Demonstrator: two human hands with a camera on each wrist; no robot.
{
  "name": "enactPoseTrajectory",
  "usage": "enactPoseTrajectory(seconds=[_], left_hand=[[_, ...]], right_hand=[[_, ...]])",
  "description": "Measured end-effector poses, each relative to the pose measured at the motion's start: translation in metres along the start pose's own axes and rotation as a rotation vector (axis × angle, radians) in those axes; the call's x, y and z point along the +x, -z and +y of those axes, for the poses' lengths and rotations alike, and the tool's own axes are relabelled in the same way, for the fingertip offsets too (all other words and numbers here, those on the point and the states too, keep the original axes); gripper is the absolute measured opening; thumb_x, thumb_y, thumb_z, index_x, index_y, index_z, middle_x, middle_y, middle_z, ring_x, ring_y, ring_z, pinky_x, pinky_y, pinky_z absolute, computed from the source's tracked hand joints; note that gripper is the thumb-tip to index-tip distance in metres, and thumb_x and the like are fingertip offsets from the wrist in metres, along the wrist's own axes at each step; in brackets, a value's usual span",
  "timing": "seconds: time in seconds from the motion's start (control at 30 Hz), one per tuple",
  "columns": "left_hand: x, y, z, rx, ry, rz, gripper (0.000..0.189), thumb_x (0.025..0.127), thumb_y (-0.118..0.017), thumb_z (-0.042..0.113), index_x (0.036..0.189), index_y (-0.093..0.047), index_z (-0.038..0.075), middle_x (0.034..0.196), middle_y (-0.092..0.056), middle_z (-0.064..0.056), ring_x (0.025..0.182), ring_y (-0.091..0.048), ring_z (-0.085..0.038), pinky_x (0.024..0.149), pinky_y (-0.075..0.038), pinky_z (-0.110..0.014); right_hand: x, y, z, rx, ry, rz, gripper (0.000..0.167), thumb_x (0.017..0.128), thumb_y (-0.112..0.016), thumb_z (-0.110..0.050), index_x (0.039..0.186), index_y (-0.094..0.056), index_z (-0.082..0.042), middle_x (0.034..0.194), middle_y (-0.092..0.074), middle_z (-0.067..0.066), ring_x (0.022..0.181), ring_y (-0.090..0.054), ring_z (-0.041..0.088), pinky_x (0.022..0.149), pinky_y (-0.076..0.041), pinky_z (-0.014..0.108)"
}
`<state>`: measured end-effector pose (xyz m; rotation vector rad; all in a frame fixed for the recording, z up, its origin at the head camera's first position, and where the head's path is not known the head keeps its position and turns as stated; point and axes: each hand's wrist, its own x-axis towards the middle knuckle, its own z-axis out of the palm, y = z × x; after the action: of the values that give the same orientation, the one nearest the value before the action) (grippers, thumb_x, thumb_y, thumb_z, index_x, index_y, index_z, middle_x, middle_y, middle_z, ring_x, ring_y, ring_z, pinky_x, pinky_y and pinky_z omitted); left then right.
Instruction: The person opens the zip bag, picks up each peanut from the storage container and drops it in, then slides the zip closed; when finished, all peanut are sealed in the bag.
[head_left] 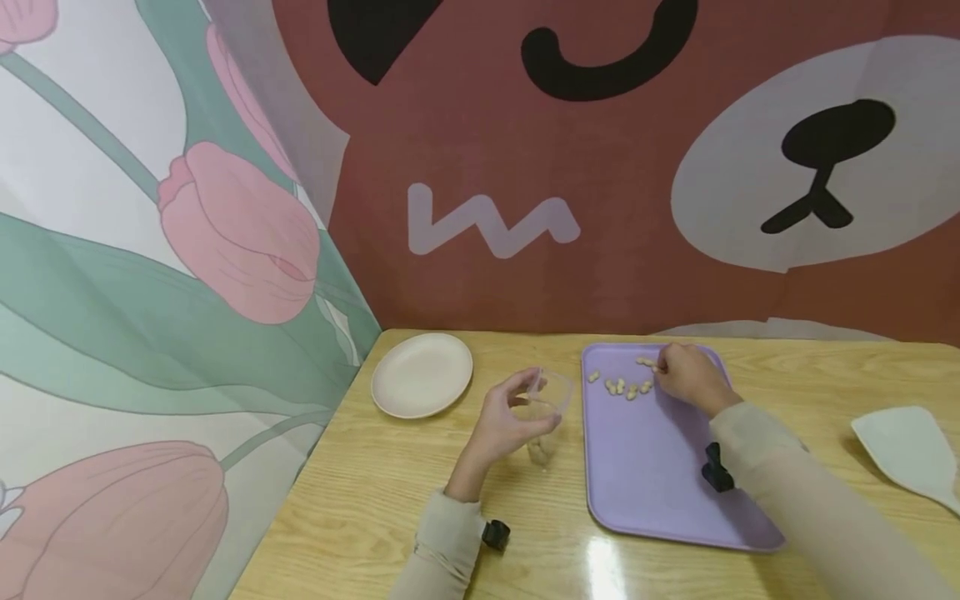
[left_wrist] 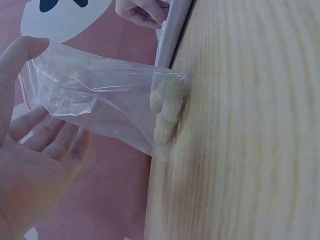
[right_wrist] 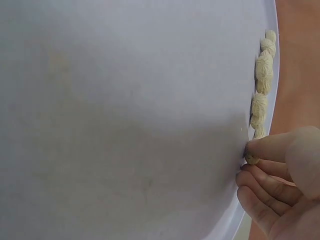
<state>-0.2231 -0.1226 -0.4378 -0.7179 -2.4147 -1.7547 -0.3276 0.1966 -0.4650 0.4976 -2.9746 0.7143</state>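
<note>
A: What does the left hand [head_left: 506,423] have?

B: A clear plastic bag [left_wrist: 117,100], upright, its mouth spread between the thumb and curved fingers, which stand well apart. Several bagged peanuts [left_wrist: 170,112] sit at the bottom. From the purple tray [head_left: 637,483], the bag is at nine o'clock, near the rim.

A: And the right hand [head_left: 693,379]?

B: Near twelve o'clock on the tray, thumb and fingertips brought together in a pinch on one small peanut [right_wrist: 252,159].

A: Any others?

B: Loose peanuts [head_left: 621,387] lie scattered on the tray around eleven o'clock.

A: What else is on the wooden table [head_left: 360,500]?

B: A white plate [head_left: 422,375] at the left hand's ten o'clock, and a white spatula [head_left: 907,450] at the tray's three o'clock.
</note>
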Motion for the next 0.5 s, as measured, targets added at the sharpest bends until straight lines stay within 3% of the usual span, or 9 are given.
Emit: enactPoseTrajectory(seconds=[0.07, 0.27, 0.5], left_hand=[[0.001, -0.001, -0.01, 0.01, -0.012, 0.01, 0.068, 0.081, -0.08, 0.009, 0.142, -0.051, 0.0, 0.127, -0.063, -0.014, 0.122, -0.054, -0.038, 0.095, -0.046, -0.057], [0.0, -0.002, -0.01, 0.02, -0.015, 0.009, 0.07, 0.081, -0.081, 0.017, 0.142, -0.051, 0.002, 0.127, -0.065, -0.007, 0.122, -0.055, -0.035, 0.094, -0.048, -0.05], [-0.001, -0.003, -0.008, 0.024, -0.012, 0.005, 0.071, 0.081, -0.081, 0.016, 0.143, -0.05, 0.001, 0.128, -0.064, -0.007, 0.122, -0.056, -0.03, 0.095, -0.048, -0.051]], right_hand=[[-0.001, 0.0, 0.001, 0.0, 0.0, 0.004, 0.014, 0.086, -0.065, -0.002, 0.073, -0.065, 0.001, 0.063, -0.055, 0.003, 0.057, -0.049, 0.018, 0.051, -0.04, 0.032], [-0.005, 0.01, -0.012, -0.033, 0.022, 0.016, 0.019, 0.087, -0.065, -0.004, 0.069, -0.064, -0.004, 0.062, -0.053, 0.001, 0.056, -0.047, 0.017, 0.051, -0.038, 0.032], [-0.005, 0.032, -0.072, -0.014, 0.221, 0.127, 0.007, 0.087, -0.067, 0.0, 0.085, -0.072, 0.005, 0.078, -0.066, 0.011, 0.07, -0.06, 0.024, 0.064, -0.052, 0.043]])
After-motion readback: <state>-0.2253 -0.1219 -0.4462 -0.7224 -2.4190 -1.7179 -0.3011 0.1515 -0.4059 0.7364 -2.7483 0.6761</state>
